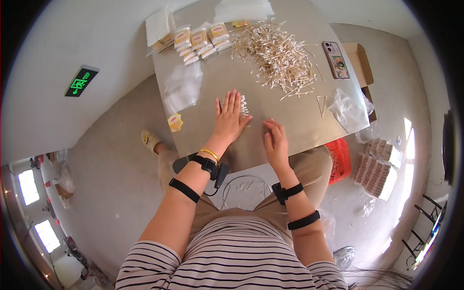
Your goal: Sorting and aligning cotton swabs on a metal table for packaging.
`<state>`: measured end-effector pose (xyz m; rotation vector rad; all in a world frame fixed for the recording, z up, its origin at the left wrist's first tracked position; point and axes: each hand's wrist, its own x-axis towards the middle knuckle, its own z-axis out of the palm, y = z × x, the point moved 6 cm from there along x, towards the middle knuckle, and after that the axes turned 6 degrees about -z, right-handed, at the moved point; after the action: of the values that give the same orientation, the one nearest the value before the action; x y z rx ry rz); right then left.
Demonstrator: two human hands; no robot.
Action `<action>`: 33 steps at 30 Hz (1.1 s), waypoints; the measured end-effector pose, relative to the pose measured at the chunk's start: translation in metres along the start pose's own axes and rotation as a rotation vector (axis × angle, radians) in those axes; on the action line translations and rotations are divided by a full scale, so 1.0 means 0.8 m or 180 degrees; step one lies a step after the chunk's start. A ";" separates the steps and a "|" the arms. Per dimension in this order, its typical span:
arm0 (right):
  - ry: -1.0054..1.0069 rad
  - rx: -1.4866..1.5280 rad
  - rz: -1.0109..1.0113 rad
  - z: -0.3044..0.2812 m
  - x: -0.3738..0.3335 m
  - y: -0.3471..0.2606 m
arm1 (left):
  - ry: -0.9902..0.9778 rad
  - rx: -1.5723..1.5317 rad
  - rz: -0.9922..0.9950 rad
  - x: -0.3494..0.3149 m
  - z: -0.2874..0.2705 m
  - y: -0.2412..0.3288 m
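Note:
My left hand [229, 117] lies flat with its fingers stretched out over a small row of cotton swabs [243, 107]. White tips show past its right edge; the rest of the row is hidden under the palm. Just to the right, my right hand [276, 140] hovers at the near edge of the metal table [212, 72], fingers bent and thumb apart, with nothing visible in it. A large loose heap of cotton swabs [282, 58] spreads over the far right part of the tabletop. A few stray swabs [321, 106] lie to the right.
Filled swab packets [199, 39] are stacked at the far left, beside clear plastic bags [183, 87] and yellow labels [175, 123]. A phone [335, 60] and crumpled plastic [346, 110] lie at the right edge. On the floor are a red bag [340, 160], a cardboard box [358, 63] and bundled packs [377, 168].

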<state>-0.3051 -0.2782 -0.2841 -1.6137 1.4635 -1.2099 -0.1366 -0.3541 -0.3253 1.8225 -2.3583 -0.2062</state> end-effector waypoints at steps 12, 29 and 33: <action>0.0294 -0.0338 -0.0076 -0.042 0.031 0.011 | -0.0247 -0.0011 -0.0145 -0.028 -0.002 0.009; 0.0525 -0.0695 0.0208 -0.068 0.025 0.010 | -0.0217 0.0109 -0.0167 -0.061 -0.003 0.018; 0.0416 -0.1508 -0.0100 -0.080 0.069 0.032 | -0.0176 0.0100 -0.0114 -0.065 -0.008 0.023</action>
<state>-0.3761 -0.3288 -0.2723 -1.8936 1.9223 -1.0517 -0.1399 -0.2994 -0.3175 1.8985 -2.3799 -0.2277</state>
